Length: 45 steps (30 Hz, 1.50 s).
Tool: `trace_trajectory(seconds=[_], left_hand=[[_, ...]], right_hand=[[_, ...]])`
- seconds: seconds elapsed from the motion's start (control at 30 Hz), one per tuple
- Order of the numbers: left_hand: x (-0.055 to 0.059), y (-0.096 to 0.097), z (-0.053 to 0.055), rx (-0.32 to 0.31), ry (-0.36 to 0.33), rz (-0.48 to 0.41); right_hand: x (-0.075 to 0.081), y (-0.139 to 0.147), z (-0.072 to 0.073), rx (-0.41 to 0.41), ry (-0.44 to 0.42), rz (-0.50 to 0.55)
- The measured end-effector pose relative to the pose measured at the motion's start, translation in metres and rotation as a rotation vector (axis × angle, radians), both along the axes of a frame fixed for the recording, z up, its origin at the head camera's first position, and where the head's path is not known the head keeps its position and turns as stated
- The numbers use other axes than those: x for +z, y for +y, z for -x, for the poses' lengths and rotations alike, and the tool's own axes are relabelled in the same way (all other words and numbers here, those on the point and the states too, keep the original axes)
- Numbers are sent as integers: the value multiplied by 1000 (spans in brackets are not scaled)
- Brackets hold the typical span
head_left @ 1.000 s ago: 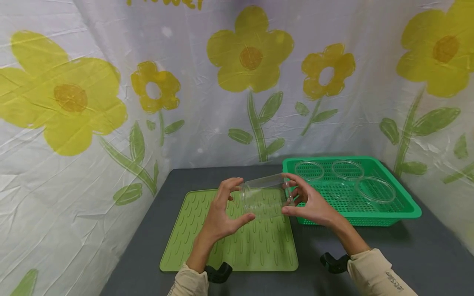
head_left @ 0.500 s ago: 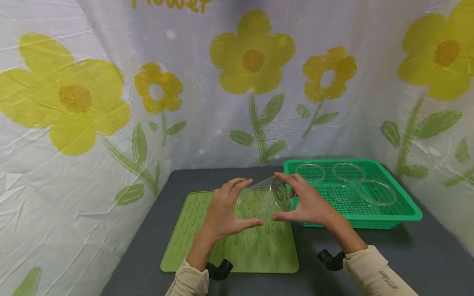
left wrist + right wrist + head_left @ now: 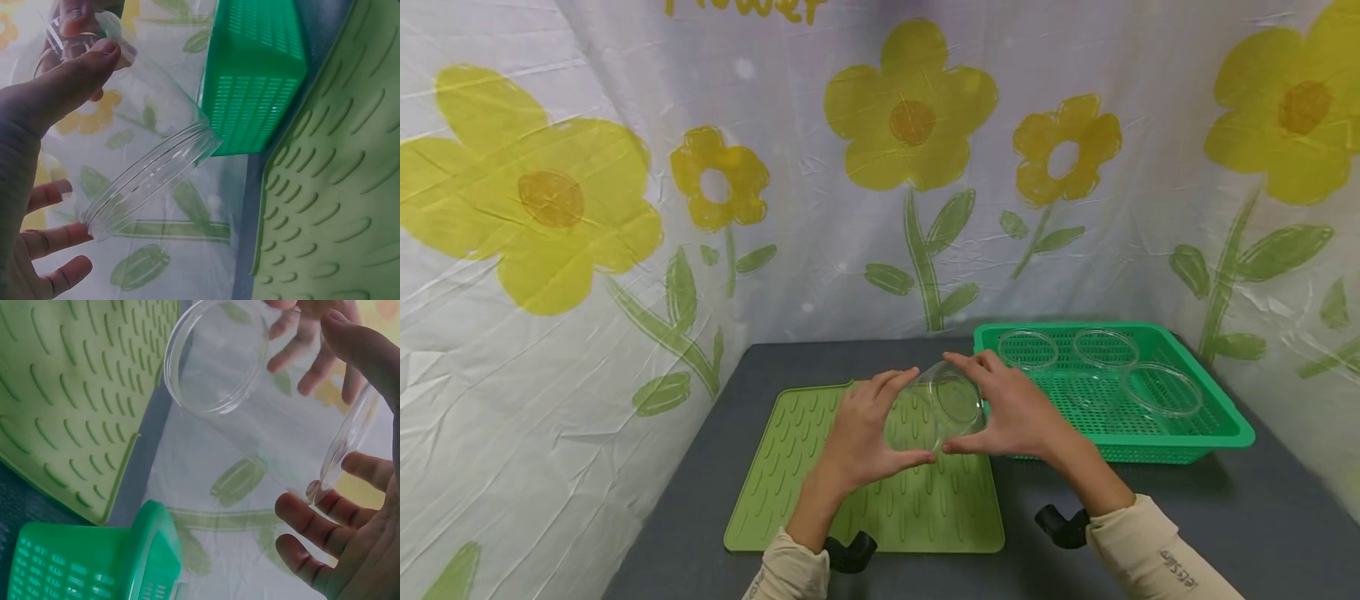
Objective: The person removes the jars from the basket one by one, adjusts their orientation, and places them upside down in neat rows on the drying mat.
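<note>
A clear plastic jar is held in the air above the green ribbed mat, tilted on its side between both hands. My left hand holds it from the left, thumb below and fingers above in the head view. In the left wrist view, fingertips touch the jar's threaded rim. My right hand grips the other end from the right; in the right wrist view its fingers lie at the edge of the jar's base.
A green perforated basket stands right of the mat on the dark grey table. Inside it are several clear round containers, one a jar near its right side. A white flower-printed curtain hangs behind and along the sides.
The jar has turned in the hands, its right end swinging toward the head camera. Both hands have come closer together, the right one shifting left.
</note>
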State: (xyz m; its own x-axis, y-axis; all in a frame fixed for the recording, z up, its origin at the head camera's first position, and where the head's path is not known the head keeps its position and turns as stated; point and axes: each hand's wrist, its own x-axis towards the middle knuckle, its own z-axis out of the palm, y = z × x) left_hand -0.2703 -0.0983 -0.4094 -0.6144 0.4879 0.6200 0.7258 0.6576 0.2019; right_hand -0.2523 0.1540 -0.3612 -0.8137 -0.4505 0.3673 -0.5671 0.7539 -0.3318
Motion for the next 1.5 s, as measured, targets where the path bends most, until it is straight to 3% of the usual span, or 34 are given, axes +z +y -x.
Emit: trace_trajectory(seconds=[0.4,0.63,0.93,1.07,1.33,1.5], left_hand=[[-6,0,0,-17,24,-41],[-9,-2,2,-34,1,-74],[-14,-8,5,-98,44,-186],[-15,-10,5,-102,12,-249],[-19,-12,0,-64,-156,-364],[-19,-12,-1,-82,-204,-415]], right_hand=[[0,-7,-2,-10,53,-34],[0,-9,-2,6,70,-43],[0,-10,-1,46,12,98],[-1,-11,-1,69,-37,216],[-9,-23,3,108,-133,421],[-13,-30,6,94,-158,460]])
